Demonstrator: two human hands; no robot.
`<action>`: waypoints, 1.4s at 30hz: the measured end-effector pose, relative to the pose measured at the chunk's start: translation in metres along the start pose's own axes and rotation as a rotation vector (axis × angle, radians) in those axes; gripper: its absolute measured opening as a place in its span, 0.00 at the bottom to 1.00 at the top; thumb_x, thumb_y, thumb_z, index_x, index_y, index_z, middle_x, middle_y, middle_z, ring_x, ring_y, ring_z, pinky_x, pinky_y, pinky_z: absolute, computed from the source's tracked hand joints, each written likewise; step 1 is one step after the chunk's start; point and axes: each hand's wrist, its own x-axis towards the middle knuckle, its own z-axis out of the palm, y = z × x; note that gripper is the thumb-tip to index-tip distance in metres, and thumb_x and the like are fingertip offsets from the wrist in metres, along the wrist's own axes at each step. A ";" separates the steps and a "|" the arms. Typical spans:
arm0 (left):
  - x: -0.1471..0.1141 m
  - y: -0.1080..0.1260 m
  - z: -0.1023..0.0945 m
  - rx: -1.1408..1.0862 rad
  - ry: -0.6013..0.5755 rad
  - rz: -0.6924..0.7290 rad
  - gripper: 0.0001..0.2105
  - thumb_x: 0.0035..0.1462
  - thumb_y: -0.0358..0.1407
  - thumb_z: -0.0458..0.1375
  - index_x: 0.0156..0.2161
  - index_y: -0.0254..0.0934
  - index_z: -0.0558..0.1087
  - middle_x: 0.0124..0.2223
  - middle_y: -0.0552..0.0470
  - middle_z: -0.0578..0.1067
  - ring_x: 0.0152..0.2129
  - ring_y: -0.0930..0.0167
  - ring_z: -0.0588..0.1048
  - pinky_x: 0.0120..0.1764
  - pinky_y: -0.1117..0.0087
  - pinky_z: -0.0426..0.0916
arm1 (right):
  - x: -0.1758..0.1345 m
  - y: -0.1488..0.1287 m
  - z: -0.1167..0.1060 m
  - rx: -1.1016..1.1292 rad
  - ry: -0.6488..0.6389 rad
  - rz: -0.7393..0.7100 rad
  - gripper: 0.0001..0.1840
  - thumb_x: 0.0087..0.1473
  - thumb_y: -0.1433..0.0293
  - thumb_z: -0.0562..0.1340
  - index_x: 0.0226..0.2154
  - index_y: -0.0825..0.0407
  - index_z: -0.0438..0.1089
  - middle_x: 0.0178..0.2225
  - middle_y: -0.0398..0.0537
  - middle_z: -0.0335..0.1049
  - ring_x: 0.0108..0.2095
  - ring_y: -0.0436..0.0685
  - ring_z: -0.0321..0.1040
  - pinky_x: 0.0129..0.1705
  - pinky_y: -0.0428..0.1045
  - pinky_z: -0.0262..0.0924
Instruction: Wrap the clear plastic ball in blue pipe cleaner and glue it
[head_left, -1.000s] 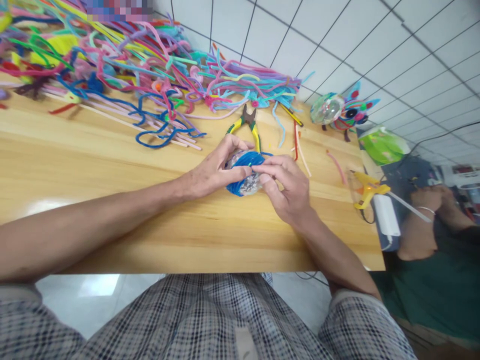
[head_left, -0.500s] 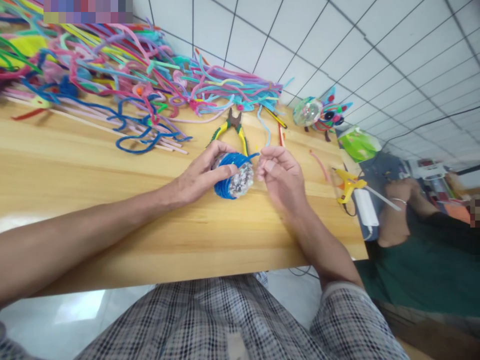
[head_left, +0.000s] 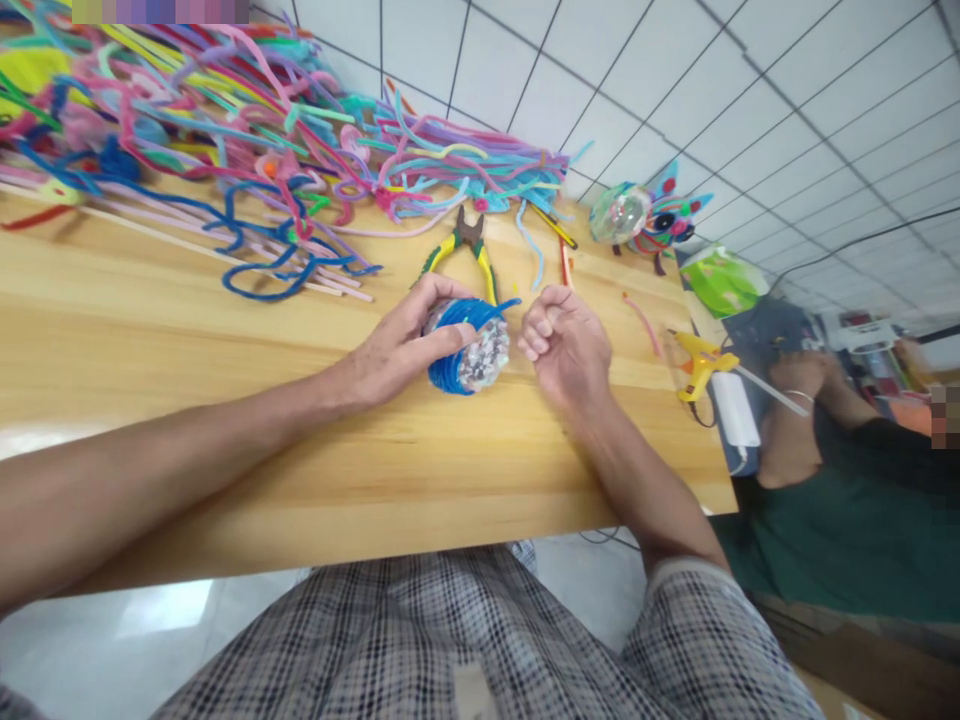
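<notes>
My left hand (head_left: 409, 345) is closed around a clear, glittery rounded piece (head_left: 486, 358), its thumb lying across the near side. Blue pipe cleaner (head_left: 448, 375) is wound about that piece in several turns, and one loose end (head_left: 510, 303) sticks out to the right. Just right of this end, and apart from it, is my right hand (head_left: 564, 340) with its fingers curled in. Nothing shows in those fingers. Behind the wrapped piece lie pliers (head_left: 471, 235) with yellow and green handles, jaws spread.
Colourful pipe cleaners (head_left: 247, 130) are heaped along the back left. A cutter knife (head_left: 555, 228), a pipe-cleaner animal figure (head_left: 652, 222) and a yellow glue gun (head_left: 701, 365) lie to the right. A white power strip (head_left: 735, 410) is near a co-worker's arm (head_left: 795, 420).
My right hand has drawn slightly right, away from the loose blue end, and its fingers have curled in more. My left hand keeps its hold. The view has shifted slightly.
</notes>
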 end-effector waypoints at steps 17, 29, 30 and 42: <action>-0.004 -0.003 -0.001 -0.010 -0.028 -0.016 0.20 0.70 0.51 0.68 0.57 0.42 0.73 0.51 0.51 0.76 0.48 0.65 0.76 0.48 0.66 0.72 | -0.003 -0.009 -0.043 -0.765 -0.013 -0.557 0.23 0.61 0.53 0.73 0.53 0.43 0.74 0.47 0.47 0.78 0.45 0.59 0.76 0.49 0.57 0.75; -0.003 0.000 0.001 -0.032 -0.052 -0.014 0.25 0.69 0.58 0.67 0.57 0.41 0.72 0.53 0.50 0.76 0.49 0.65 0.75 0.50 0.68 0.73 | -0.034 0.031 -0.018 -1.260 -0.296 -0.857 0.46 0.65 0.54 0.70 0.76 0.42 0.53 0.72 0.63 0.65 0.72 0.76 0.65 0.71 0.78 0.66; -0.003 0.000 0.001 -0.034 -0.060 -0.014 0.27 0.68 0.59 0.67 0.57 0.40 0.72 0.53 0.49 0.77 0.50 0.65 0.76 0.51 0.67 0.73 | -0.034 0.032 -0.019 -1.256 -0.297 -0.858 0.46 0.65 0.54 0.70 0.76 0.42 0.52 0.73 0.63 0.64 0.73 0.76 0.65 0.71 0.78 0.65; 0.002 0.011 -0.007 0.166 0.247 0.144 0.26 0.66 0.64 0.65 0.52 0.45 0.75 0.50 0.48 0.77 0.51 0.59 0.77 0.57 0.56 0.72 | -0.034 0.039 -0.017 -1.259 -0.266 -0.797 0.50 0.65 0.58 0.69 0.79 0.41 0.45 0.75 0.62 0.64 0.75 0.77 0.63 0.75 0.79 0.62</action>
